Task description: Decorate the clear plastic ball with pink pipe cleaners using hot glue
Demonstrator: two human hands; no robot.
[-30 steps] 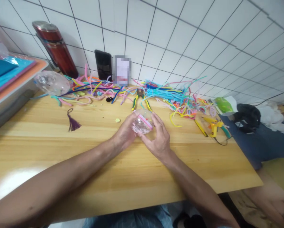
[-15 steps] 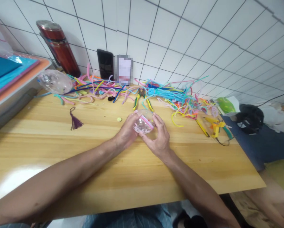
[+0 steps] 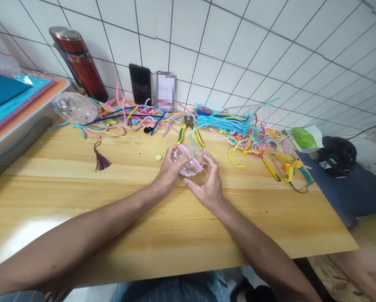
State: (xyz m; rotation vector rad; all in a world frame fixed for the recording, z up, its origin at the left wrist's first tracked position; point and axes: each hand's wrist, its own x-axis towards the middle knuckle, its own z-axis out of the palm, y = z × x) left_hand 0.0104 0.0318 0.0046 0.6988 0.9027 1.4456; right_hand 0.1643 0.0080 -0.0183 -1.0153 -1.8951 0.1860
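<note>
One pale wooden desk [image 3: 112,218] is carrying everything. Along its back, heaps of multicoloured fuzzy stems [image 3: 225,123] are lying tangled, too many to count. One tall red metal thermos [image 3: 81,63] is standing at the left by the wall, and one bulging clear plastic bag [image 3: 76,109] is sitting in front of it. One black phone [image 3: 140,85] is leaning against the tiles. Two hands are working near the desk's middle: the left hand [image 3: 171,170] is grasping one small clear plastic pouch with a pink strip [image 3: 190,169], its thumb lying across it; the right hand [image 3: 211,184] is curving round the pouch's right side, thumb apart, and I cannot tell whether it is gripping. One yellow glue gun [image 3: 289,167] is lying at the right. One pair of green-and-yellow-handled pliers [image 3: 199,137] is lying just beyond the pouch, in the way of the stems. One purple tassel [image 3: 102,160] and one tiny pale-yellow lump [image 3: 158,157] are resting left of the pouch.
</note>
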